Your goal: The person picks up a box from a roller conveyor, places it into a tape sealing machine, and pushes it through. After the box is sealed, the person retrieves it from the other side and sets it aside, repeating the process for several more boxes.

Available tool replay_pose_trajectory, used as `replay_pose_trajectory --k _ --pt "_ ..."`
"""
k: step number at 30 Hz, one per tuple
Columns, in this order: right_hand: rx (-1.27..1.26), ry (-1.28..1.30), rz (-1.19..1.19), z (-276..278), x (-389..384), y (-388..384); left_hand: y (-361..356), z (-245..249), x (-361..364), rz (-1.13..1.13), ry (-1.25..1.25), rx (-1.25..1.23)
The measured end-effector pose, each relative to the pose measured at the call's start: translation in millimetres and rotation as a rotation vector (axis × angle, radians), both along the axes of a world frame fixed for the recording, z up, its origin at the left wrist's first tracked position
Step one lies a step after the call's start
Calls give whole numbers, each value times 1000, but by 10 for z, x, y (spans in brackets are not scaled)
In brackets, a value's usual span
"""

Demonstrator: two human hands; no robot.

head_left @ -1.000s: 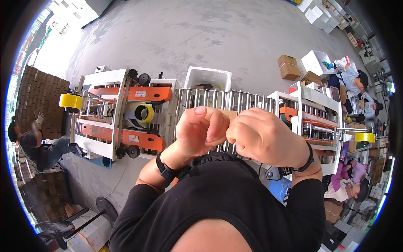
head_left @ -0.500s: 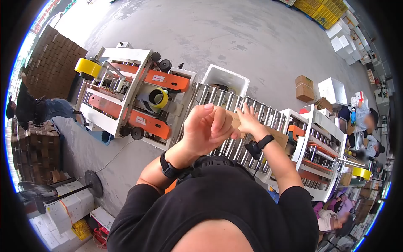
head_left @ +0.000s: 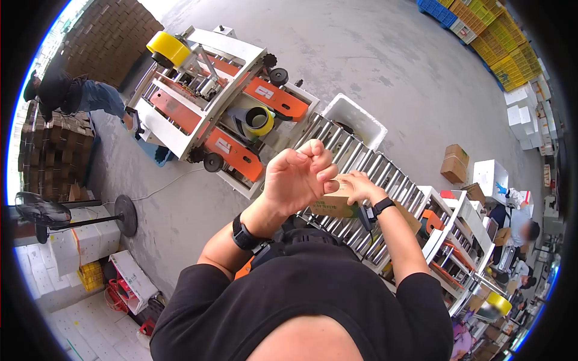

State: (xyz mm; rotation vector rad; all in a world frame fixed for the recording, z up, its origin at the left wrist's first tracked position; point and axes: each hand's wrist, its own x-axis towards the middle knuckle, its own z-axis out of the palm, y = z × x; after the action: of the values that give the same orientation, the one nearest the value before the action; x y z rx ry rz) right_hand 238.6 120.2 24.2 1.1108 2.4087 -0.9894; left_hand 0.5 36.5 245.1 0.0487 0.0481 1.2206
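My left hand [head_left: 301, 178] is raised in front of the roller conveyor, its fingers loosely curled toward the palm and nothing visible in them. Beside it, my right hand [head_left: 363, 188] has its fingers bent over the near edge of a small brown carton [head_left: 337, 206] with green print. The carton rests on the metal rollers [head_left: 391, 183], partly hidden behind my left hand. Another piece of brown cardboard [head_left: 409, 219] lies on the rollers to the right of my right wrist.
A white and orange taping machine [head_left: 241, 157] with yellow tape stands left, another [head_left: 451, 240] right. Behind the conveyor is a white foam box [head_left: 355, 120]. A fan [head_left: 125, 215], a person [head_left: 66, 95] and stacked cartons [head_left: 108, 42] are at left; more people are at right.
The view has turned, so the machines and conveyor appear tilted differently. My right hand's spread fingers have bent onto the carton, which shows more now. My left hand remains raised and curled.
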Motion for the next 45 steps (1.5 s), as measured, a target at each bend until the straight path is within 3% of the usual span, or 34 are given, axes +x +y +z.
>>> replay_pose_trajectory --k 2,5,7,9,12,14,16,19,26,30,35,45 --pt "27 15 -45 -240 -76 -34 11 -26 -19 -4 -40 9" --pt "271 -9 -377 -150 -279 -208 15 -88 -56 33 -56 -2" --pt "492 -21 -523 -166 -349 -366 21 -144 -99 76 40 6" --pt "504 -4 -548 -222 -305 -493 70 -282 -136 111 155 44" --pt "459 -93 -485 -280 -174 -712 177 -876 -140 76 787 -10" --pt "387 -125 -500 -297 -101 -812 131 -1441 -45 -177 1449 93" --pt "387 -127 -519 -267 -136 -826 45 -1781 42 -656 1848 272" --pt "342 -146 -577 -230 -273 -783 -117 -2145 222 -987 2058 420" --pt "260 -227 -650 -252 -429 -581 -65 -2635 512 -816 2583 554" --pt "262 -208 -660 -274 -450 -547 -124 -2784 524 -664 2688 703" --pt "234 -214 -538 -323 -602 -469 -177 -2811 311 -492 2644 667" --pt "228 26 -94 -449 -1803 133 -160 -2801 -588 -366 2675 58"
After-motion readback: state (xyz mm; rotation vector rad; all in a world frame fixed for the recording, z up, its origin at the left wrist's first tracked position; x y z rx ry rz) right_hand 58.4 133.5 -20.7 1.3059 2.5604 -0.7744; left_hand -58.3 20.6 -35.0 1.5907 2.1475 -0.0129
